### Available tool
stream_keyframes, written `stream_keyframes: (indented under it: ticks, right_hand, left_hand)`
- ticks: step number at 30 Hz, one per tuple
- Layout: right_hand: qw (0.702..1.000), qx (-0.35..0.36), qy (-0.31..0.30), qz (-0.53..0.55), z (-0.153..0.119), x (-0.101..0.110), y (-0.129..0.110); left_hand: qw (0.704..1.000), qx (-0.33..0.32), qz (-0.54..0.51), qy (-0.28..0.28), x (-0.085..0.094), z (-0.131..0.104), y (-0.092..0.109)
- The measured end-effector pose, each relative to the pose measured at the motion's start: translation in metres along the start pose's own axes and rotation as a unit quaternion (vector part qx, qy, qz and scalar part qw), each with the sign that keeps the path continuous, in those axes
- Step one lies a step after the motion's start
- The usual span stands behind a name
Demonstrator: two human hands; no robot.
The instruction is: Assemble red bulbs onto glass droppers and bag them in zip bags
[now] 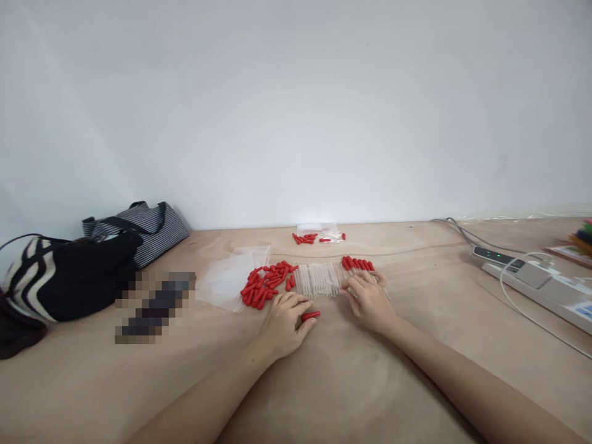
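the left hand [285, 324] pinches a red dropper bulb [311, 315] while the right hand [370, 302], grip impossible to tell, meets clear tubes [319, 279].

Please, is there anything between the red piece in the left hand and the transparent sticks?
Nothing separate is visible: between the red piece and the transparent sticks are only fingers of the left hand and tabletop.

One red cap [311, 315], rounded and narrow, lies crosswise between the left hand's [287, 324] thumb and fingers. Slim clear tubes [319, 280] lie in a close row; loose red caps [261, 287] heap left of them, others [358, 264] line up right.
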State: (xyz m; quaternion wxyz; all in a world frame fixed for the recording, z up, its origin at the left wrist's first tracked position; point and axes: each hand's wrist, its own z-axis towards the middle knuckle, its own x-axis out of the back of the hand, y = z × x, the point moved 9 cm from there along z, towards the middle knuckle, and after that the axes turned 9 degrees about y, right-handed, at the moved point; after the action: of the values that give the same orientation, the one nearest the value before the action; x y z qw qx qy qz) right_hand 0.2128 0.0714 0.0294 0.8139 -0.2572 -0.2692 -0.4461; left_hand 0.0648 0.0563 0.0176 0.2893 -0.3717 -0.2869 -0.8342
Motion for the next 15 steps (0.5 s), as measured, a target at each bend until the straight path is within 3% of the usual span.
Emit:
stream_keyframes:
  ticks: [5, 15]
  right_hand:
    - [0.994, 0.107, 0.003, 0.034, -0.025, 0.011, -0.023]
    - [0.992, 0.125, 0.017, 0.018, -0.028, 0.010, -0.038]
  left_hand:
    - [1.000, -0.002, 0.008, 0.006, -0.009, 0.002, 0.003]
    - [0.999, 0.005, 0.023, 0.029, 0.000, 0.003, 0.008]
